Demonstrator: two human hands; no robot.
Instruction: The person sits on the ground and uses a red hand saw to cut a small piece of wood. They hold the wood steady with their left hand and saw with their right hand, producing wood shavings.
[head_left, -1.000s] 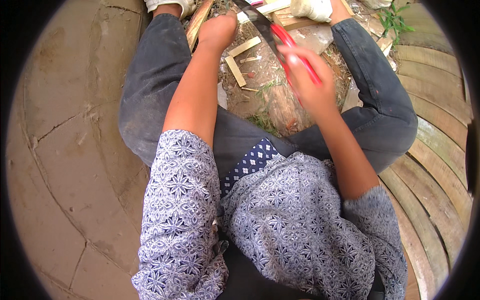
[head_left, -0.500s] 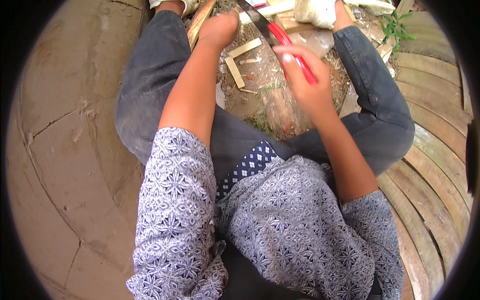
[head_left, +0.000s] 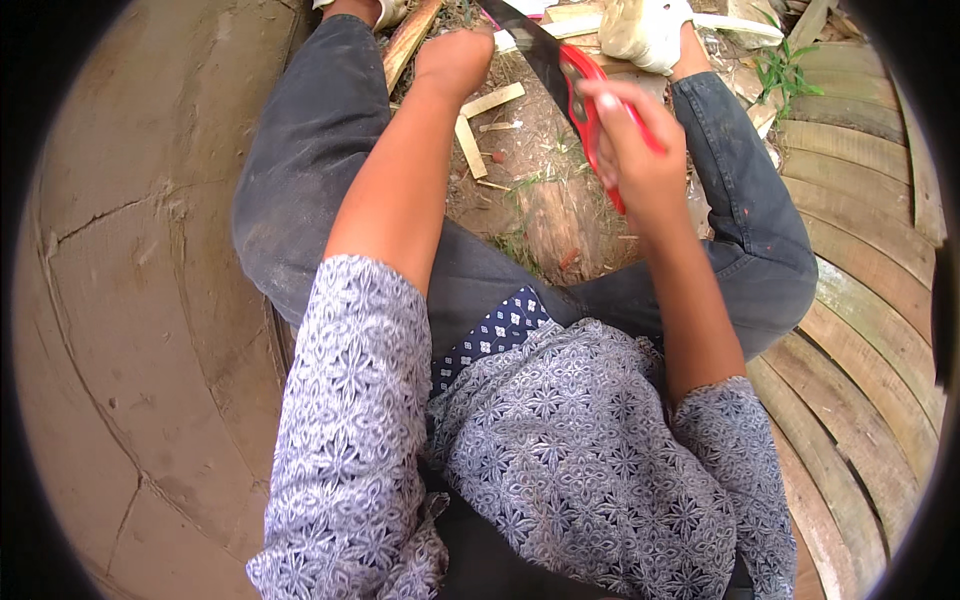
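The person sits with knees apart over a patch of bare ground at the upper centre of the frame. The right hand [head_left: 640,165] is closed firmly around the red handle of a hand saw [head_left: 560,70], whose dark blade runs up and to the left from the grip toward the top edge. The left hand [head_left: 455,60], at upper centre-left, is curled into a loose fist pressing down on or gripping a length of wood [head_left: 410,45] that angles up toward the top edge; whether the fingers wrap fully round it cannot be told from this view. The saw sits just to the right of the left hand, the blade passing near it but apart from it. By judgement the saw is light and stiff along its length, though the thin blade will flex sideways and its toothed edge is sharp; it should be held only by the moulded handle, as it is now. The wood looks rigid, dry and rough, liable to splinter, and is best held well clear of the blade's line. Short pale offcuts [head_left: 480,120] lie on the ground between the two hands. A foot in a light-coloured shoe [head_left: 645,30] rests at the top right, beside more pale wood strips [head_left: 740,25]. Curved wooden slats [head_left: 860,290] run down the right side of the frame.
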